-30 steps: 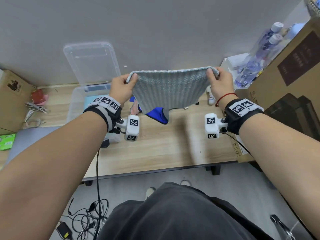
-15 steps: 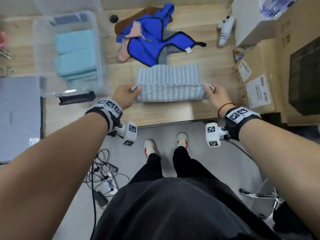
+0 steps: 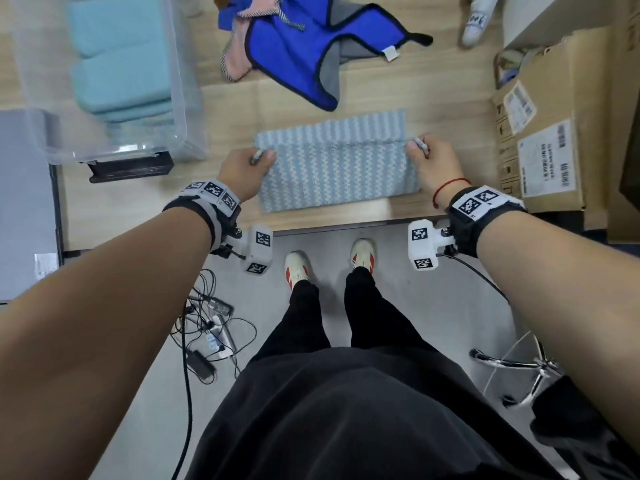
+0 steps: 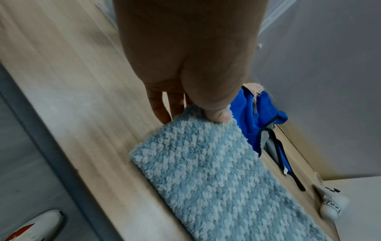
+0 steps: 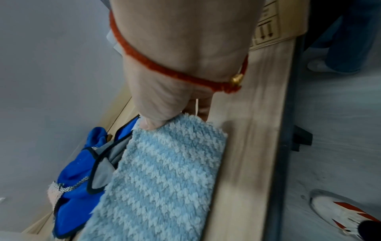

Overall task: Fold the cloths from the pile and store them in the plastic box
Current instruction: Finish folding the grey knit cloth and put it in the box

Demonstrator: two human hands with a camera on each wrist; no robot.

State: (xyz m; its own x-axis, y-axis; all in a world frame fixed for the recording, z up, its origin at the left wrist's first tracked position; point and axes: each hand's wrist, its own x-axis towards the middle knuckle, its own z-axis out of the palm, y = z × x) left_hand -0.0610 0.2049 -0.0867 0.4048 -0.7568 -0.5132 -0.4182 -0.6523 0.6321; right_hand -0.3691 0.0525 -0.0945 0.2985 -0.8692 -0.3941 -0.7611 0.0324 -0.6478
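Cloth (image 3: 334, 168) lies on table (image 3: 446, 98), half-folded, stretched between both pinches so the fold lands square. Left hand (image 3: 242, 173) pinches its left corner, right hand (image 3: 434, 164) its right; box (image 3: 180, 109) sits beyond the left fingers.

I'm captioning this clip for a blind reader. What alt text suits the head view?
Seen from above, the left hand and right hand pinch the corners of a light blue cloth, folding it on a wooden table. Unfolded cloths lie beyond; a plastic box holds folded ones.
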